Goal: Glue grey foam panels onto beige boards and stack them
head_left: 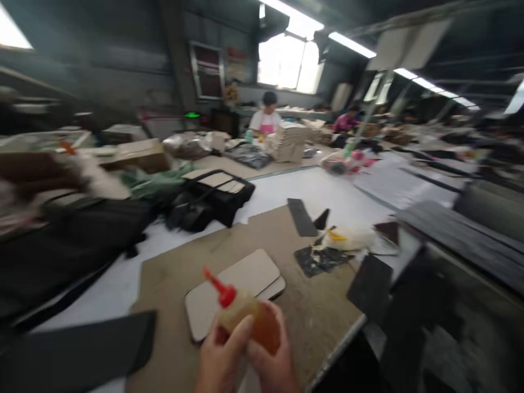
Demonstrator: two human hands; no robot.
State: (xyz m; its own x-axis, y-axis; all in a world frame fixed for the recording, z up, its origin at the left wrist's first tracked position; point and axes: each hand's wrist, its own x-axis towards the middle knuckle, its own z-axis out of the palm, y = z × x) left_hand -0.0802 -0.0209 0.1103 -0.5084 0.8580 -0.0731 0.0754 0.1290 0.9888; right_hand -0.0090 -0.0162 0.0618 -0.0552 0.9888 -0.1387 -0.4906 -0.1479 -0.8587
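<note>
Both hands are wrapped round a glue bottle (245, 311) with a red nozzle, tilted so the tip points up and to the left. Amber liquid shows through its clear side. My left hand (225, 346) grips the bottle near the nozzle end, and my right hand (274, 346) closes on the base end. Just beyond the bottle, pale beige panels with rounded corners (241, 273) lie overlapping on a brown board (176, 284). The hands hide the nearer part of these panels.
Black bags (204, 202) lie at the left, with a dark sheet (82, 349) in front. To the right are a plastic bag (347, 238), black pieces (370, 281) and stacked grey sheets (462, 234). A co-worker (266, 115) sits behind a beige stack (286, 143).
</note>
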